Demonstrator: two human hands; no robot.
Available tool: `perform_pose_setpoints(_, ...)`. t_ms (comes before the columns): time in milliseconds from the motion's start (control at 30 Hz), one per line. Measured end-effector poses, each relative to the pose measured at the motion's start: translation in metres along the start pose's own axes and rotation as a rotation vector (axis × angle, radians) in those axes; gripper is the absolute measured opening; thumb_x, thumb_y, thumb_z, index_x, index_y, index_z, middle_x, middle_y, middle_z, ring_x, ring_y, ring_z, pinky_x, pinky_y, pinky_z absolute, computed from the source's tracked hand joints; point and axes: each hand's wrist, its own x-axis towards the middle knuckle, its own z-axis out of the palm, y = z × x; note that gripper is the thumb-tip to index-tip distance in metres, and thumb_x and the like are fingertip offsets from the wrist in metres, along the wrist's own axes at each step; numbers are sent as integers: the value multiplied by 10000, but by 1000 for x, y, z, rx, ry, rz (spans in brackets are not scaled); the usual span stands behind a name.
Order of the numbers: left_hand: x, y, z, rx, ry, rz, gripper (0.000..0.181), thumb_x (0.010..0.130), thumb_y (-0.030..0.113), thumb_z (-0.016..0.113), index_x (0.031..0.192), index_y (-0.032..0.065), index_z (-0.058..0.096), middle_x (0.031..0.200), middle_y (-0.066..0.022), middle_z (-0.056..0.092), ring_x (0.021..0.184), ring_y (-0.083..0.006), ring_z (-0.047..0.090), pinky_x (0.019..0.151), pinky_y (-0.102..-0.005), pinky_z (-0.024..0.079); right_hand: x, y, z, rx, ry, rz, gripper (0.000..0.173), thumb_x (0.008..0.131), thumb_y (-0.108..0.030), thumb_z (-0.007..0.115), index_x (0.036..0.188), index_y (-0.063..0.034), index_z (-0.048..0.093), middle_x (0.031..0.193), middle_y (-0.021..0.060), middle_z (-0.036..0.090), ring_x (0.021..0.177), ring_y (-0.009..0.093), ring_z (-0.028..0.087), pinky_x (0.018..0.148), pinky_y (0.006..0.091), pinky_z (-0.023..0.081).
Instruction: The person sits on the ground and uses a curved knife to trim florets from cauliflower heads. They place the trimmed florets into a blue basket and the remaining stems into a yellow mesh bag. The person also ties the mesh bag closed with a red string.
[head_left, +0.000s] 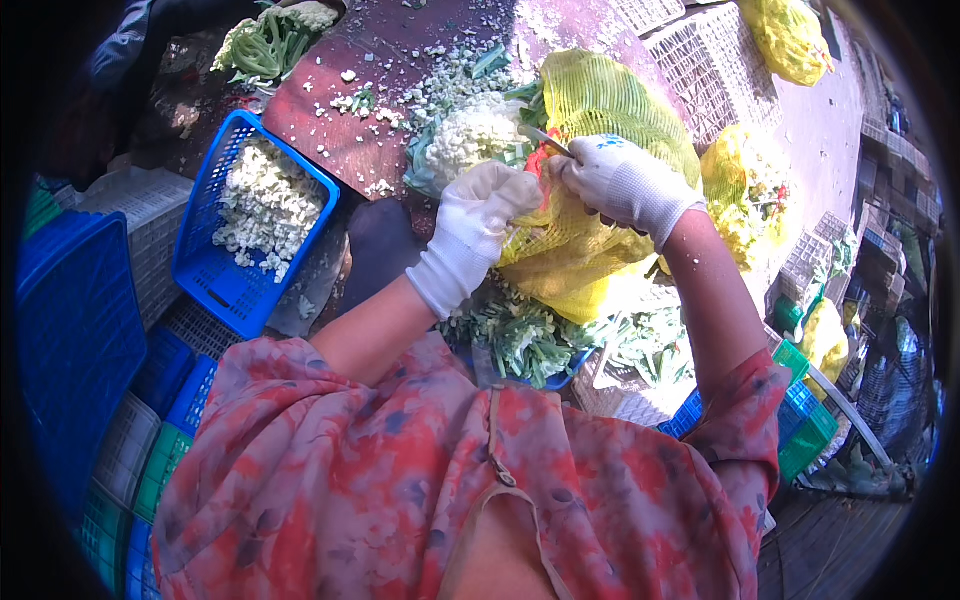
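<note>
My gloved left hand (487, 199) is closed on the red drawstring (537, 166) of a yellow mesh bag (607, 94). In my gloved right hand (619, 172) is a knife, its blade (534, 135) pointing left across the bag's gathered mouth. The bag bulges towards the far side with something pale green inside, and its loose mesh (577, 262) hangs over the near table edge. A cauliflower head (472, 139) lies on the red tabletop (330, 112), just beyond my left hand. My fingertips partly hide where the cord meets the mesh.
To the left, a blue plastic crate (217, 292) holds cut cauliflower florets (262, 206). Trimmed leaves (517, 337) fill a container below the bag. Another cauliflower (274, 41) lies at the upper left, near a person's sleeve (124, 45). More yellow mesh bags (787, 37) and crates (697, 67) stand right.
</note>
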Motion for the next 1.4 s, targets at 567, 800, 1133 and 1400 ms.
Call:
perform_pose_setpoints(567,-5,33,-41,61,-221,132,148,886,76,599,996,-22,583,957,-90,656,802,-126,599,846,-261,474,-31,18,15,134,188,-29,395,966,-368,443,937,-1,587,792,212,656,762,399,639,735,471,500)
perform_pose_setpoints(800,-10,30,-46,452,13,-150,313,871,106,698,1129,-28,583,992,-7,618,907,-67,559,791,-220,460,-47,76,72,683,938,-59,196,937,-179,623,1031,-8,616,849,61,642,768,104,574,728,276,485)
perform_pose_setpoints(1133,-29,25,-39,502,-173,-309,278,875,93,675,1135,13,618,945,22,636,807,-35,550,724,-194,443,-124,219,253,1569,1359,798,400,898,-240,689,1221,-82,514,865,13,593,522,82,480,442,198,397)
perform_pose_setpoints(1400,-44,21,-29,755,-184,-207,265,879,55,639,1129,-12,586,974,-8,645,808,-78,573,737,-234,471,-68,211,371,1986,1188,1205,510,884,-318,635,1273,-36,463,1281,104,496,1091,225,482,863,343,492)
